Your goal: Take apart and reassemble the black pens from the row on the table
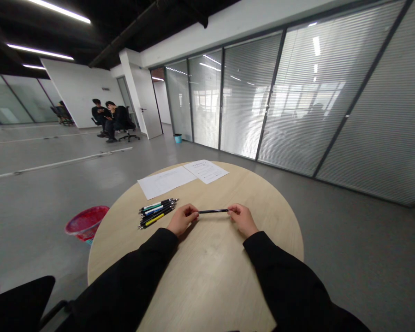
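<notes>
A slim black pen [213,211] stretches level between my two hands, just above the round wooden table [207,263]. The fingers of my left hand [183,218] pinch its left end. At the other end, my right hand [242,218] is closed on the tip with thumb and fingers. Which end is the writing point I cannot tell. To the left of my left hand lies a pile of several pens [157,212], mostly black, with green, blue and yellow parts.
Two paper sheets, a left one [168,182] and a printed right one [207,171], lie at the table's far side. A red-lined bin [86,222] stands on the floor left of the table. Two people [112,120] sit on chairs far back.
</notes>
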`<state>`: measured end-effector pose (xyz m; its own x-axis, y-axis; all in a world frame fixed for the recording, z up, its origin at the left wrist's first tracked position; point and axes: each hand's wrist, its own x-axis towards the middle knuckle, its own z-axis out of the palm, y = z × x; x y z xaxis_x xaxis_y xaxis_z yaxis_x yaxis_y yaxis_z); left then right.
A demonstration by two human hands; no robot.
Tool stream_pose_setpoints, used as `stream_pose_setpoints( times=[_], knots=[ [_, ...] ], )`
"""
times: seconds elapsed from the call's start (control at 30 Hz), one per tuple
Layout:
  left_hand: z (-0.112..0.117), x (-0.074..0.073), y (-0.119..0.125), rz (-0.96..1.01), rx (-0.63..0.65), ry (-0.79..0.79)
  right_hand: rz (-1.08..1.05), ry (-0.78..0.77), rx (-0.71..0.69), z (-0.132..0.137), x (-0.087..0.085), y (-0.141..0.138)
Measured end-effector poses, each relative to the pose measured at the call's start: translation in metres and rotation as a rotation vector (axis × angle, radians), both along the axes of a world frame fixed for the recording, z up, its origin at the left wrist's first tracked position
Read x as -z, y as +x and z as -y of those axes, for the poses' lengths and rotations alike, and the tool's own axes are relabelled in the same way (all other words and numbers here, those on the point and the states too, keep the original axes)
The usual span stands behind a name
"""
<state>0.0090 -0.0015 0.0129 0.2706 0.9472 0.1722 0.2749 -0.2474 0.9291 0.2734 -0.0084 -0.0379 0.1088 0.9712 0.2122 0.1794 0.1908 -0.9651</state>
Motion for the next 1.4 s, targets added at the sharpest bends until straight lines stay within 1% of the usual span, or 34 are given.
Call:
stream_pose_setpoints(
  times=[0.17, 0.47, 0.8, 0.97, 1.17, 1.4],
  knots=[
    [-0.0022, 0.0031, 0.0000, 0.015, -0.002, -0.009, -0.013, -0.020, 0.007, -0.0003, 0.0007, -0.0001],
    [0.0004, 0.0001, 0.0002, 0.005, 0.005, -0.009, 0.009, -0.019, 0.015, 0.0012, -0.0015, -0.0009],
    [-0.0008, 0.0017, -0.0004, 0.014, 0.008, -0.019, -0.015, -0.029, 0.002, 0.0029, -0.0043, -0.0010],
    [-0.0001, -0.0002, -0.0006, -0.003, 0.008, -0.020, -0.003, -0.028, 0.003, 0.0021, -0.0029, -0.0008],
    [-0.0015, 0.0024, -0.0008, 0.023, 0.021, -0.018, 0.010, -0.006, 0.007, 0.0014, -0.0008, -0.0007],
    [-0.0007, 0.0016, -0.0007, 0.020, 0.011, -0.018, -0.009, -0.026, 0.003, 0.0008, -0.0008, -0.0002]
  ],
)
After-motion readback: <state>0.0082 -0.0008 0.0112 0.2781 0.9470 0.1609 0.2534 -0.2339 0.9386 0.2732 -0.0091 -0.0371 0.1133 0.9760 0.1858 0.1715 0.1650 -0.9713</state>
